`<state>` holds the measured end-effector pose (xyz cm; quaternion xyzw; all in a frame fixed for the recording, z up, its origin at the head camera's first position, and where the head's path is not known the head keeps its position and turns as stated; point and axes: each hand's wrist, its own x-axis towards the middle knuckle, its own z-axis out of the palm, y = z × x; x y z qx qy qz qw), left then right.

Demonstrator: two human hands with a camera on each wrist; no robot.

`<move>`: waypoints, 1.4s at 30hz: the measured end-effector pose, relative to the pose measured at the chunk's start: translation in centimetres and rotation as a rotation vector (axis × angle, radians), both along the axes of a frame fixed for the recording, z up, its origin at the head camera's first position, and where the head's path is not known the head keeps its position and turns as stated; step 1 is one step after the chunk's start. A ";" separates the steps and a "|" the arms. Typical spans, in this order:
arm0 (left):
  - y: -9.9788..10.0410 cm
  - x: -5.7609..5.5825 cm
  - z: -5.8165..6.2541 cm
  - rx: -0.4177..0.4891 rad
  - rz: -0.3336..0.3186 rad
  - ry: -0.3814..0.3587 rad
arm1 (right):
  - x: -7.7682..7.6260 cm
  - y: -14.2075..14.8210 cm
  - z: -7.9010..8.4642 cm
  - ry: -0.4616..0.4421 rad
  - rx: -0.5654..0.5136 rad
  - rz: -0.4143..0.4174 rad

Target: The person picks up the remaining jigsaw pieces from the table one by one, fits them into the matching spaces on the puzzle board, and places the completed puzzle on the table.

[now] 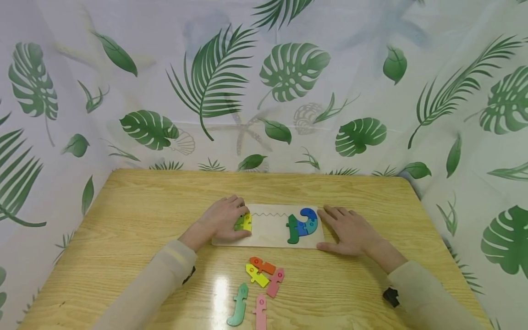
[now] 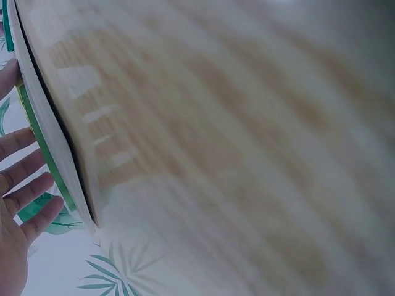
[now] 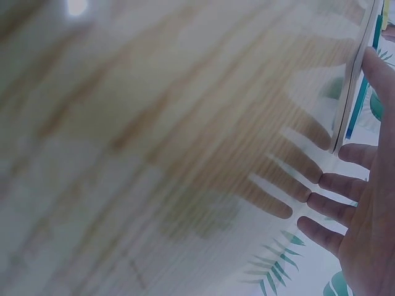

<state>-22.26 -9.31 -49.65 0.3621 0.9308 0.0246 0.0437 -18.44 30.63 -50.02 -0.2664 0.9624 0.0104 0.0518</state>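
A pale wooden puzzle board (image 1: 268, 236) lies on the table in front of me, a zigzag line along its upper part. My left hand (image 1: 224, 219) rests over its left end, partly covering a green and a yellow puzzle piece (image 1: 247, 222). In the left wrist view, the fingers (image 2: 23, 169) are spread and reach to the green piece (image 2: 46, 148). At the board's right end my right hand (image 1: 348, 231) touches the edge with extended fingers. Near it on the board stand a dark green piece (image 1: 293, 231) and joined blue pieces (image 1: 308, 224).
Nearer to me lie loose puzzle pieces: orange (image 1: 264, 266), yellow (image 1: 257, 276), pink (image 1: 275, 283), another pink (image 1: 261, 314) and light green (image 1: 239, 306). The orange, yellow and one pink are bunched together. A leaf-patterned curtain (image 1: 247, 101) surrounds the wooden table (image 1: 165, 188).
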 end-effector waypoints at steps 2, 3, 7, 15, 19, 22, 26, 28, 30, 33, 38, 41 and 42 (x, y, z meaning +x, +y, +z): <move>0.0 0.0 0.0 0.003 0.002 -0.003 | -0.1 0.0 -0.1 -0.001 0.006 -0.002; -0.1 0.0 0.0 0.003 0.003 -0.005 | -0.1 0.0 -0.1 -0.002 0.009 -0.004; -0.1 0.0 0.0 0.007 0.007 -0.010 | -0.1 0.0 0.0 -0.007 0.006 -0.008; -0.1 0.0 0.0 0.002 0.010 -0.014 | -0.1 0.1 0.1 -0.005 0.012 -0.012; -0.1 0.1 0.1 0.006 0.015 -0.018 | -0.2 0.1 0.1 -0.009 0.014 -0.013; -0.1 0.1 0.1 0.004 0.021 -0.020 | -0.2 0.0 0.0 -0.009 0.013 -0.015; -0.1 0.2 0.1 0.003 0.023 -0.027 | -0.2 0.1 -0.1 -0.011 0.016 -0.013; -0.1 0.3 0.2 0.005 0.022 -0.030 | -0.2 0.1 -0.1 -0.017 0.016 -0.013; -0.1 0.3 0.2 0.009 0.023 -0.030 | -0.1 0.1 0.0 -0.023 0.013 -0.014; -0.1 0.4 0.2 0.009 0.022 -0.015 | 0.0 0.1 0.1 -0.019 0.009 -0.010; -0.4 0.5 0.5 0.029 0.018 0.001 | 0.0 0.0 0.1 -0.003 0.007 -0.005; -0.6 0.7 0.7 0.028 0.018 -0.004 | -0.1 0.1 0.0 -0.006 0.010 -0.006; -0.6 0.8 0.7 0.028 0.019 -0.008 | -0.1 0.1 0.0 -0.006 0.010 -0.004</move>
